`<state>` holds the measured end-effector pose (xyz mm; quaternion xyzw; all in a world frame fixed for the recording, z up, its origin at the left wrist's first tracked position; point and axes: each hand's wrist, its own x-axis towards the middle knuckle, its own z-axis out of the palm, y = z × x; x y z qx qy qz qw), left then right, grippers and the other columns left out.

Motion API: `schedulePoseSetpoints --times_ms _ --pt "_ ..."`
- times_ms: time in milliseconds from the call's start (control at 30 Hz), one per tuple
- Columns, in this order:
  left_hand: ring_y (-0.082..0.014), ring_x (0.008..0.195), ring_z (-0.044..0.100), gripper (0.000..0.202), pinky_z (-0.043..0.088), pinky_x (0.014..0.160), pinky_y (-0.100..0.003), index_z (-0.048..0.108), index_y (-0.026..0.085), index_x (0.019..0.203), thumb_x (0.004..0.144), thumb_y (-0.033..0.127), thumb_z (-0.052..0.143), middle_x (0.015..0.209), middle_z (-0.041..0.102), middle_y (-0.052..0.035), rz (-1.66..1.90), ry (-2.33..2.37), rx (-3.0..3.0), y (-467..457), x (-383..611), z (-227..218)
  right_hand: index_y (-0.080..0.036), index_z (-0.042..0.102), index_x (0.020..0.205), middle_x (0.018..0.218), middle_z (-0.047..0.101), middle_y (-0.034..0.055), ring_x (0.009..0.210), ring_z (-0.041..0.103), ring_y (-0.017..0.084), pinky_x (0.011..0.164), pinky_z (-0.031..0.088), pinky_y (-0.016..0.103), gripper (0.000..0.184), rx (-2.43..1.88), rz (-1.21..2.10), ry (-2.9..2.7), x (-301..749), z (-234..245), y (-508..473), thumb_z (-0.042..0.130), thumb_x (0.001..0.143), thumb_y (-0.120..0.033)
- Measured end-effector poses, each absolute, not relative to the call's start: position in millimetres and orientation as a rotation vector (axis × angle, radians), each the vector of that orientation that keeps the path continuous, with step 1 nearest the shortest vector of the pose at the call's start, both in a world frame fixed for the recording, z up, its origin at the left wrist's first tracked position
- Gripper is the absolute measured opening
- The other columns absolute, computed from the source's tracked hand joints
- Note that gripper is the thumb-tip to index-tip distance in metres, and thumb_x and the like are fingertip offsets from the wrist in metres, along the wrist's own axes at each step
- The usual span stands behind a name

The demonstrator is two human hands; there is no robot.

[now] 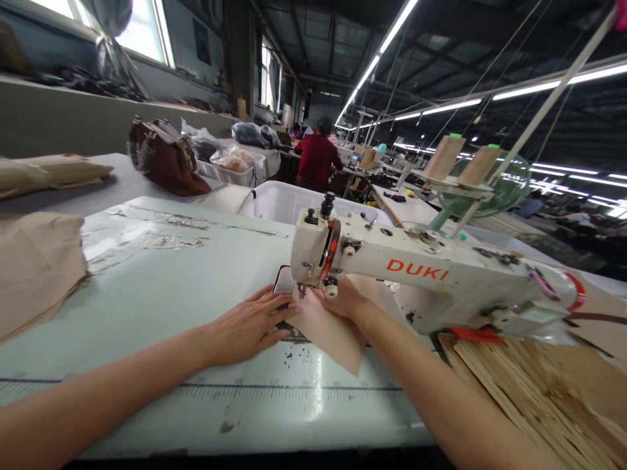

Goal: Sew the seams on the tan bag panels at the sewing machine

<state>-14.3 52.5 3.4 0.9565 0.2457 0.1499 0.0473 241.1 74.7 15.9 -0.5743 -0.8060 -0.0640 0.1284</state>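
The thin, flat beige sheet [330,333] lies on the pale green table [215,281], partly under the white metal sewing machine [421,264]. At its left edge, the left hand's grip [252,324] is spread flat; the right hand's grip [343,299] touches the sheet's farther part, but whether it pinches, I cannot tell.

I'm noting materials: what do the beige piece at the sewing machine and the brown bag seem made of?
The beige piece: perhaps fabric or thin leather, matte; its sheet shows no shine.
The brown bag: probably leather or imitation, smooth; soft highlights show.
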Motion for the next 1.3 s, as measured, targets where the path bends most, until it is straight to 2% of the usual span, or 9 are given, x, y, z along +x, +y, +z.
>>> schedulePoseSetpoints --times_ms 67,200,367,433,633,867,1300 --pt "-0.0259 0.135 0.048 0.042 0.024 0.122 -0.048 0.052 0.027 0.143 0.101 0.03 0.047 0.145 0.051 -0.0065 0.482 0.81 2.868 45.3 -24.9 8.9 -0.012 0.074 0.103 0.114 0.07 0.0186 0.113 0.062 0.03 0.099 0.047 0.045 0.025 -1.775 -0.236 -2.355 239.7 13.7 52.2 0.056 0.096 -0.029" --pt "-0.0231 0.127 0.056 0.037 0.042 0.113 -0.038 0.061 0.025 0.133 0.103 0.03 0.04 0.139 0.057 -0.0051 0.529 0.983 2.699 41.3 -31.7 17.6 -0.004 0.066 0.122 0.13 0.061 0.0256 0.124 0.056 0.037 0.102 0.044 0.052 0.036 -1.924 -0.286 -2.33 233.2 14.2 5.6 0.049 0.099 -0.026" --pt "-0.0243 0.131 0.053 0.045 0.04 0.115 -0.036 0.056 0.018 0.138 0.099 0.038 0.051 0.142 0.057 -0.0083 0.461 0.892 2.732 51.8 -12.7 13.3 -0.011 0.044 0.148 0.153 0.042 0.0159 0.145 0.035 0.032 0.117 0.027 0.06 0.048 -1.879 -0.067 -2.358 212.4 7.0 -6.8 0.036 0.104 -0.029" --pt "-0.0251 0.135 0.05 0.05 0.039 0.116 -0.037 0.053 0.017 0.141 0.097 0.04 0.054 0.146 0.054 -0.0096 0.43 0.849 2.748 55.0 -7.5 10.8 -0.012 0.038 0.152 0.156 0.038 0.014 0.146 0.032 0.031 0.118 0.022 0.062 0.051 -1.877 0.02 -2.33 203.7 0.0 -7.0 0.034 0.105 -0.03" --pt "-0.0279 0.139 0.045 0.054 0.037 0.118 -0.042 0.05 0.015 0.142 0.093 0.036 0.058 0.149 0.049 -0.0127 0.382 0.751 2.789 55.9 -8.6 8.8 -0.007 0.037 0.153 0.158 0.033 0.017 0.148 0.028 0.033 0.121 0.019 0.057 0.055 -1.943 0.045 -2.217 192.4 -15.9 -12.1 0.031 0.105 -0.033" --pt "-0.0286 0.141 0.042 0.059 0.038 0.118 -0.042 0.039 0.018 0.148 0.093 0.029 0.057 0.15 0.047 -0.0123 0.5 0.711 2.852 54.0 -11.8 -4.4 -0.012 0.035 0.154 0.159 0.031 0.0117 0.15 0.023 0.029 0.122 0.018 0.059 0.054 -1.869 0.01 -2.214 198.1 -24.6 -8.7 0.027 0.106 -0.036" --pt "-0.0257 0.145 0.035 0.058 0.027 0.124 -0.043 0.038 0.014 0.149 0.095 0.029 0.055 0.153 0.044 -0.0129 0.469 0.689 2.913 65.4 -9.6 -7.3 -0.019 0.034 0.155 0.157 0.037 0.0082 0.149 0.028 0.028 0.122 0.015 0.06 0.052 -1.858 -0.016 -2.229 198.6 -29.4 3.2 0.026 0.106 -0.035"
